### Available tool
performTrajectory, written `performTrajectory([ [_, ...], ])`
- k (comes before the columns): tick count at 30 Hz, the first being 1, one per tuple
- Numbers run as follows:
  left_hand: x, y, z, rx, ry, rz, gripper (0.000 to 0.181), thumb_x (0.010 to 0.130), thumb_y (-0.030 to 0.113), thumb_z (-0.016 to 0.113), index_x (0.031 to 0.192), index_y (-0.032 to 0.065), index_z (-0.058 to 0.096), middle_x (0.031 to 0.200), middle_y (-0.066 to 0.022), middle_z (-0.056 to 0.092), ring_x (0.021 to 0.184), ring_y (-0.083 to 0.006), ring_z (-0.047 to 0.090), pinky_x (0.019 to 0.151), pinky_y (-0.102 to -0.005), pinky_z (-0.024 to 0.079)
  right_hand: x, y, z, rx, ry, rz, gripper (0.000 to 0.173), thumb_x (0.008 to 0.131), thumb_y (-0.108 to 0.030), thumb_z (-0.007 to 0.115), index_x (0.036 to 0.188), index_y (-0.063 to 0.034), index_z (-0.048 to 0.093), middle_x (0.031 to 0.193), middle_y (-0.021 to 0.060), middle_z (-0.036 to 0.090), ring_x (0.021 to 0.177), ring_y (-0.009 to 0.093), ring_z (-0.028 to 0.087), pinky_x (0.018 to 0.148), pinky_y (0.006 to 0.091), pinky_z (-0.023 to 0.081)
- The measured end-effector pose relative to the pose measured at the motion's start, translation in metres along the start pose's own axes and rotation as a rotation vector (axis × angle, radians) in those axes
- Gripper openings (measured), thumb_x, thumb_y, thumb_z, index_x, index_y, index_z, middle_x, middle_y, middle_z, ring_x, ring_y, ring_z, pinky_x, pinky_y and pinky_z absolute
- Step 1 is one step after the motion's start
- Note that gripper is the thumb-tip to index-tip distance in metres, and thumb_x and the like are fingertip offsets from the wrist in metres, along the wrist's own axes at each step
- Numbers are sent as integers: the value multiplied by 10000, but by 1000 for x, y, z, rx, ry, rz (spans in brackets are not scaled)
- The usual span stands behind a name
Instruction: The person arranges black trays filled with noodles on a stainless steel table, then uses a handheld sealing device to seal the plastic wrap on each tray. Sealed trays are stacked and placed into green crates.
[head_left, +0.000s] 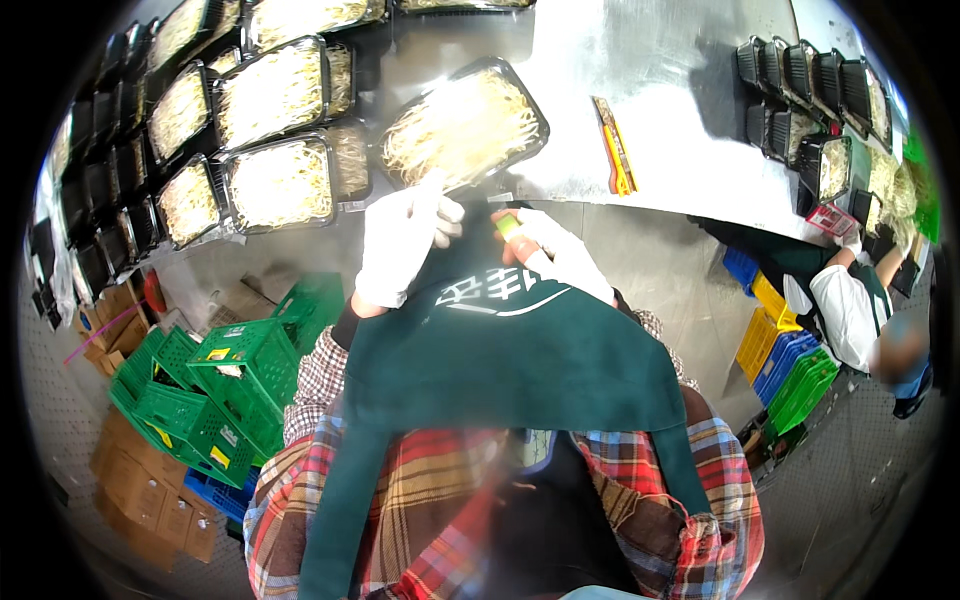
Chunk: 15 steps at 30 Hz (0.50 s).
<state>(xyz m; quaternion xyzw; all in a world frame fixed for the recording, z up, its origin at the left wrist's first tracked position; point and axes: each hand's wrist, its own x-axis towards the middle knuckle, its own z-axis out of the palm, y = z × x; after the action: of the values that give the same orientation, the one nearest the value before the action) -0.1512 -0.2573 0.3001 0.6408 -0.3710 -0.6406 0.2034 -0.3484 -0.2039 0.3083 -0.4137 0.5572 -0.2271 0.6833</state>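
Note:
A black plastic tray of bean sprouts (469, 124) lies tilted at the table edge in front of me. My left hand (405, 240), in a white glove, is at the tray's near edge with its fingers curled; whether it grips anything I cannot tell. My right hand (551, 251) wears a white glove with bare fingertips showing and holds a small yellow-green object (508, 225) between thumb and fingers, close to my dark green apron (517, 367). Right of the tray, a yellow and orange utility knife (616, 150) lies on the metal table.
Stacked sprout trays (277, 184) stand at the left of the metal table (675, 169), more trays (810, 75) at the right. Green crates (244, 360) and cardboard boxes (146, 495) are at lower left. A co-worker (847, 315) is beside stacked coloured crates (787, 360) at the right.

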Motion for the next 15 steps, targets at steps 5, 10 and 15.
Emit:
performTrajectory([
  [5,6,-7,-9,-44,-112,106,434,951,350,455,942,-45,634,810,-129,677,613,-149,621,599,-247,502,6,-19,2,52,-25,-155,238,934,-199,473,965,5,592,902,89,576,842,188,552,801,277,422],
  [10,19,5,-12,-472,-226,-175,432,962,350,427,1143,-26,537,1055,-172,628,828,-183,637,709,-280,514,17,-37,9,75,-50,-291,260,949,-217,446,984,4,578,820,65,588,806,153,542,775,278,425],
  [15,54,1,-8,-975,-372,-15,515,947,404,440,1281,12,450,1170,-197,569,1009,-287,592,883,-401,487,21,-47,20,62,-115,-319,241,942,-200,473,1046,-7,575,837,49,598,813,123,530,789,271,426],
])
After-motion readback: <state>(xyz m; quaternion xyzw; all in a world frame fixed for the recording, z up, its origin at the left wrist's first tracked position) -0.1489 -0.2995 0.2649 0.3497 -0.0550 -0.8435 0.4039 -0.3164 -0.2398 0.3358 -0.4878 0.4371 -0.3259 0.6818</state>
